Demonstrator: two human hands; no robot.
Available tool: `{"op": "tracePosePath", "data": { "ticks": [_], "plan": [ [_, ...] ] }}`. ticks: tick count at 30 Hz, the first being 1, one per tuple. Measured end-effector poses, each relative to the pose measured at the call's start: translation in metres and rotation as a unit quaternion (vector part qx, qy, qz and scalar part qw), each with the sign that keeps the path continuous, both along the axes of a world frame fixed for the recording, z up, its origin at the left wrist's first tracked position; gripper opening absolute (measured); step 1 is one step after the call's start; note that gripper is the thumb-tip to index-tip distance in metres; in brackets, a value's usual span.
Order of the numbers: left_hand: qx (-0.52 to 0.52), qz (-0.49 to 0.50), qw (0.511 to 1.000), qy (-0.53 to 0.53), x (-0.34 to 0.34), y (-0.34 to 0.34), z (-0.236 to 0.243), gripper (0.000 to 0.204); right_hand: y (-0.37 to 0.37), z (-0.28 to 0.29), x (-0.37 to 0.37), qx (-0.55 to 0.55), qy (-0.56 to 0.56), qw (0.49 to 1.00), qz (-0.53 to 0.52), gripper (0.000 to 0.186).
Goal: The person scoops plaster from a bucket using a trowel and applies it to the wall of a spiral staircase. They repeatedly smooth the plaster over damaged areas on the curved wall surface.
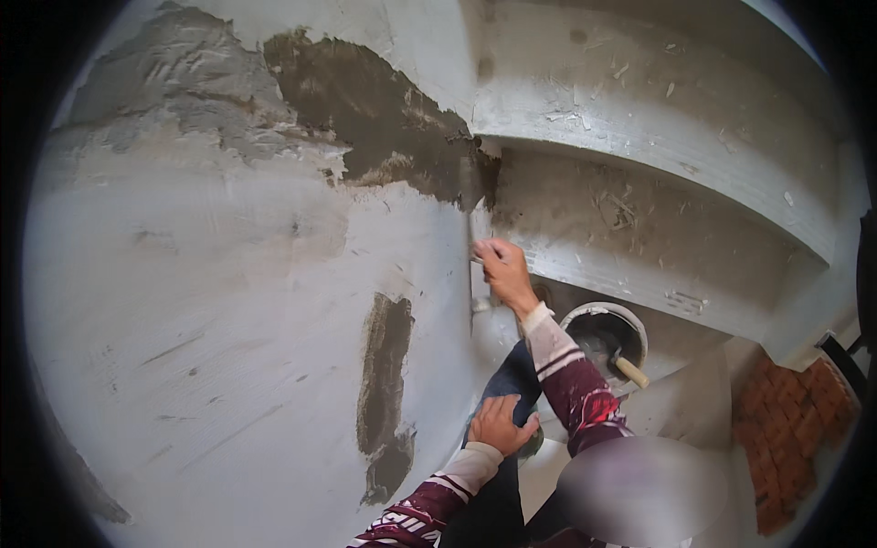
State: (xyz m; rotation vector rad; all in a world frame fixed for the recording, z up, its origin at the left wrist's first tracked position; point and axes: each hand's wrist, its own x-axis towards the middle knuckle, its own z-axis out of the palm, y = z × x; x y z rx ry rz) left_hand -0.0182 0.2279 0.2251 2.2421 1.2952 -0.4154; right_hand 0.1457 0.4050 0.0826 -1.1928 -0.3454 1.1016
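**Plastering the wall edge beside the stairs**

Nearest the camera, the left hand (501, 423) rests flat and unclenched on the person's own knee, holding nothing and bracing the crouch. Just beyond it, the right hand (504, 271) reaches up in a patterned sleeve and is clenched around the handle of a small tool, seemingly a trowel (478, 260), which it presses against the vertical wall corner (475, 228); the blade is mostly hidden by the fingers. Below and to the right of that hand stands a round bucket (607, 340) holding dark mortar, with a wooden-handled tool (629, 370) leaning in it. A stack of red bricks (787, 427) lies further right. Past these, the wall (228, 301) carries smooth grey plaster with darker wet patches (384, 119) above, and concrete stair steps (658, 137) rise at the back.

The step in hand looks like smoothing mortar along the corner. The next stroke probably calls for steady pressure and a straight run along the edge.
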Motion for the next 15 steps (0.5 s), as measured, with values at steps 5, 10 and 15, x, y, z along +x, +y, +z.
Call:
{"op": "tracePosePath", "data": {
  "ticks": [5, 10, 15],
  "plan": [
    [-0.017, 0.005, 1.000, 0.017, 0.003, -0.004, 0.002, 0.044, -0.013, -0.046, 0.001, -0.141, 0.253, 0.956, -0.043, 0.032],
    [-0.024, 0.003, 0.999, 0.027, 0.000, -0.014, -0.001, 0.045, 0.012, -0.082, 0.015, -0.136, 0.239, 0.961, -0.040, 0.030],
    [-0.046, 0.020, 0.999, 0.015, -0.005, -0.017, -0.002, 0.047, 0.026, -0.085, 0.020, -0.114, 0.238, 0.964, -0.042, 0.031]
  ]
}}
